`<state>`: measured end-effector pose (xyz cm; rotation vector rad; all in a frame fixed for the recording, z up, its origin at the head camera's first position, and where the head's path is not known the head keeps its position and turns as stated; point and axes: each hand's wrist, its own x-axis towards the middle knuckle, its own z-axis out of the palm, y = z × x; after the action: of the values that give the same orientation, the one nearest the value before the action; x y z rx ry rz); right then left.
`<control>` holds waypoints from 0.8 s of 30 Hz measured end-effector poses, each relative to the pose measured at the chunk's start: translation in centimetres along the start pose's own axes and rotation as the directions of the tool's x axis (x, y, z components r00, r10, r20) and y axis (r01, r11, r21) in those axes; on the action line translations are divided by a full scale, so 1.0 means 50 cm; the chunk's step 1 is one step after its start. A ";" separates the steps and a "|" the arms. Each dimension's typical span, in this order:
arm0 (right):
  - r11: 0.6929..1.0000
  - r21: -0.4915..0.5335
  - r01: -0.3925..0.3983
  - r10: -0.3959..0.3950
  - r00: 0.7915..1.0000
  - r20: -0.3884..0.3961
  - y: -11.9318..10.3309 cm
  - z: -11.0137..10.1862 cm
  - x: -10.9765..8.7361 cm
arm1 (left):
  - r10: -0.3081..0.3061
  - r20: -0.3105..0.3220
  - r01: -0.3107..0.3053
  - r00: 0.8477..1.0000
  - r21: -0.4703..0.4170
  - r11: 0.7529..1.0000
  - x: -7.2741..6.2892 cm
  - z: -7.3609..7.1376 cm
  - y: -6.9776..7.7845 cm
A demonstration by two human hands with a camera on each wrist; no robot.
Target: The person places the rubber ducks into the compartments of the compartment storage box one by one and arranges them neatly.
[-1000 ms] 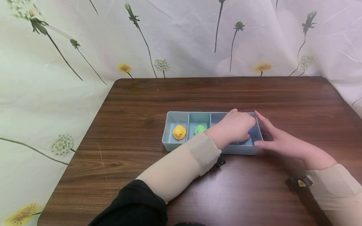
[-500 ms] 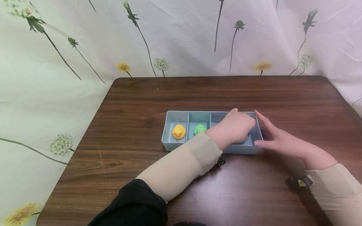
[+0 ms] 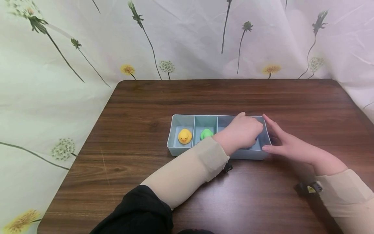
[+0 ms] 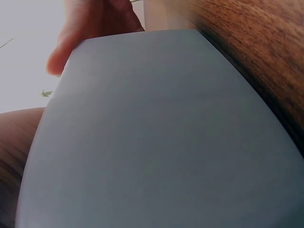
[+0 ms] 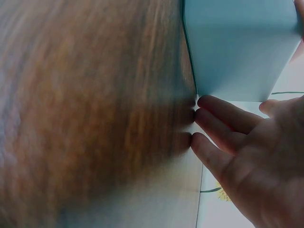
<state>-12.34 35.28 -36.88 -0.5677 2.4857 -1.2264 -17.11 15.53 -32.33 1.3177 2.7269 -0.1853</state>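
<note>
A pale blue divided box (image 3: pixel 201 152) sits on the table. In its left compartment is a yellow rubber duck (image 3: pixel 185 136); a green duck (image 3: pixel 206 133), partly covered by the left forearm, lies in the one beside it. My left hand (image 3: pixel 243 131) crosses over to the right end compartment, knuckles up, and holds a small blue thing (image 3: pixel 256 138), mostly hidden below the hand. My right hand (image 3: pixel 287 144) touches the box's right end, thumb at the near corner and index finger at the far one. In the right wrist view its other fingers (image 5: pixel 216 154) reach down to the table.
The dark wooden table (image 3: pixel 122 175) carries the box near its middle. A white cloth (image 3: pixel 193 39) printed with dandelions hangs behind and to the left. The box's long near wall (image 4: pixel 152 133) fills most of the left wrist view.
The left hand has shifted very slightly, and less of the blue thing shows beneath it. The right hand, box and ducks have kept their places.
</note>
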 end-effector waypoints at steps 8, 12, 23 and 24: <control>1.000 0.001 0.008 -0.008 1.000 -0.008 -0.002 0.001 0.000 | 0.000 -0.017 0.001 1.000 0.034 0.999 0.001 0.001 0.003; 1.000 0.006 0.006 -0.006 1.000 -0.009 -0.003 0.001 -0.001 | 0.001 -0.027 0.001 1.000 0.050 0.999 0.001 0.002 0.004; 1.000 -0.003 0.012 -0.012 1.000 -0.016 -0.001 0.002 -0.002 | -0.001 -0.021 0.002 1.000 0.045 0.999 0.001 0.004 0.005; 1.000 -0.003 0.012 -0.012 1.000 -0.016 -0.001 0.002 -0.002 | -0.002 -0.023 0.003 1.000 0.045 0.999 0.001 0.005 0.005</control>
<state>-12.21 35.21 -36.91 -0.5773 2.5008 -1.2365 -16.92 15.68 -32.58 1.3357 2.7598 -0.2349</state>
